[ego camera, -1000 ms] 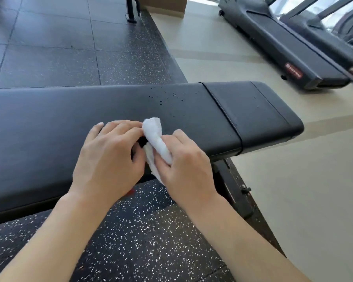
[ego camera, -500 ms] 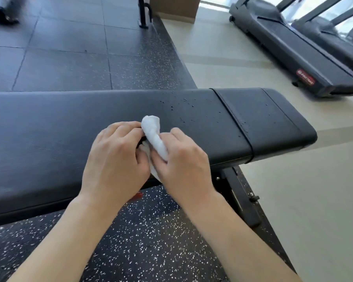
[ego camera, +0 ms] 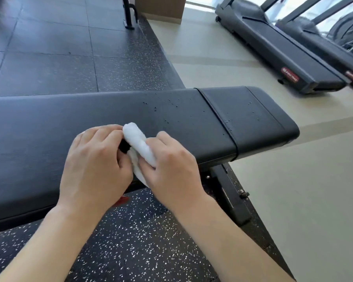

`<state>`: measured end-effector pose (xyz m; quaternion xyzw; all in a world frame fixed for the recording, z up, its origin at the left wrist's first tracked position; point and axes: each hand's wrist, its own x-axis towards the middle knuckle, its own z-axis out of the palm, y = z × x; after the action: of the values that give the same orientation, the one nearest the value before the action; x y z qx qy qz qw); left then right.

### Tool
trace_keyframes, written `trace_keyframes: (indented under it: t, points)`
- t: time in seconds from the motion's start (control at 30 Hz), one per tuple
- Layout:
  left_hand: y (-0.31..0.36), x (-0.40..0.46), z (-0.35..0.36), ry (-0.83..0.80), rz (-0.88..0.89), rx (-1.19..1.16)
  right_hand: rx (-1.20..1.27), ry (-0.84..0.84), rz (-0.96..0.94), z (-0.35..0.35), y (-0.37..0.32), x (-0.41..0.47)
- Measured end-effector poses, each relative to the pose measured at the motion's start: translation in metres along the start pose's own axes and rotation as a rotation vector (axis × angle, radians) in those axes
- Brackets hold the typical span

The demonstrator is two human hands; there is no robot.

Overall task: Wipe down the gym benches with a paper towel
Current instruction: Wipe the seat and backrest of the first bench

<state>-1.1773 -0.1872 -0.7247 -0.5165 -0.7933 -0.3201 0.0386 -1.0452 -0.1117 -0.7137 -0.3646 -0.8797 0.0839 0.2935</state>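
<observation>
A long black padded gym bench (ego camera: pixel 39 135) runs across the view, its shorter seat pad (ego camera: pixel 251 117) at the right end. Small droplets dot the pad near the seam. A bunched white paper towel (ego camera: pixel 138 144) is held over the bench's near edge. My left hand (ego camera: pixel 94 163) and my right hand (ego camera: pixel 171 169) both grip it with curled fingers, one on each side. Part of the towel is hidden between my hands.
The bench's black metal foot (ego camera: pixel 230 198) stands on speckled rubber flooring (ego camera: pixel 130 241). Beige floor (ego camera: pixel 293 200) lies to the right. Two treadmills (ego camera: pixel 283 51) stand at the back right. A black frame leg (ego camera: pixel 129 15) stands at the top centre.
My hands have kept hold of the towel and only shifted it slightly between the fingers. The view has tilted, so the bench sits a little lower in the frame.
</observation>
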Motion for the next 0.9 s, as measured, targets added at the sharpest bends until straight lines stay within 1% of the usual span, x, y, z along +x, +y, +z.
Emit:
trace_keyframes:
  t: [0.07, 0.1, 0.17, 0.2, 0.27, 0.3, 0.37, 0.5, 0.57, 0.63, 0.67, 0.7, 0.73, 0.77, 0.8, 0.83, 0.9]
  points:
    - [0.0, -0.001, 0.001, 0.014, 0.008, 0.0, 0.005, -0.017, -0.014, -0.007, 0.016, 0.001]
    - [0.0, -0.002, 0.0, 0.018, 0.014, 0.002, -0.048, 0.004, 0.037, -0.015, 0.036, 0.006]
    - [-0.003, -0.003, 0.001, 0.026, 0.015, -0.001, -0.244, 0.091, 0.192, -0.033, 0.084, 0.015]
    - [-0.005, -0.004, 0.001, 0.03, 0.012, -0.005, -0.3, 0.134, 0.298, -0.042, 0.106, 0.017]
    - [-0.006, -0.005, 0.001, 0.039, 0.01, -0.017, -0.259, 0.21, 0.473, -0.052, 0.124, 0.019]
    - [-0.007, -0.004, 0.002, 0.044, 0.011, -0.02, -0.234, 0.222, 0.485, -0.051, 0.118, 0.019]
    - [-0.006, -0.003, 0.001, 0.049, 0.013, -0.016, -0.233, 0.198, 0.37, -0.04, 0.093, 0.02]
    - [0.0, 0.002, 0.001, 0.024, 0.017, 0.027, -0.139, 0.047, 0.123, -0.01, 0.03, 0.013]
    - [0.001, 0.002, 0.001, 0.019, 0.025, 0.037, -0.091, 0.018, 0.047, -0.005, 0.021, 0.008]
    - [-0.001, 0.0, 0.0, 0.015, 0.02, 0.024, -0.11, 0.029, 0.05, -0.017, 0.037, 0.01]
    - [-0.002, 0.0, -0.001, 0.009, 0.017, 0.014, -0.161, 0.077, 0.082, -0.025, 0.052, 0.013]
    - [-0.003, -0.001, -0.002, 0.0, 0.014, 0.006, -0.209, 0.13, 0.151, -0.035, 0.071, 0.016]
    - [-0.004, -0.002, -0.002, -0.009, 0.011, 0.002, -0.219, 0.158, 0.265, -0.044, 0.09, 0.019]
    - [-0.004, -0.002, -0.002, -0.017, 0.011, 0.003, -0.199, 0.166, 0.381, -0.052, 0.104, 0.02]
    - [-0.004, -0.002, -0.002, -0.028, 0.01, 0.01, -0.196, 0.156, 0.446, -0.054, 0.108, 0.02]
    - [-0.003, -0.002, -0.002, -0.042, 0.008, 0.022, -0.222, 0.138, 0.434, -0.052, 0.101, 0.02]
    - [-0.001, -0.001, -0.002, -0.072, -0.003, 0.052, -0.249, 0.093, 0.266, -0.037, 0.067, 0.02]
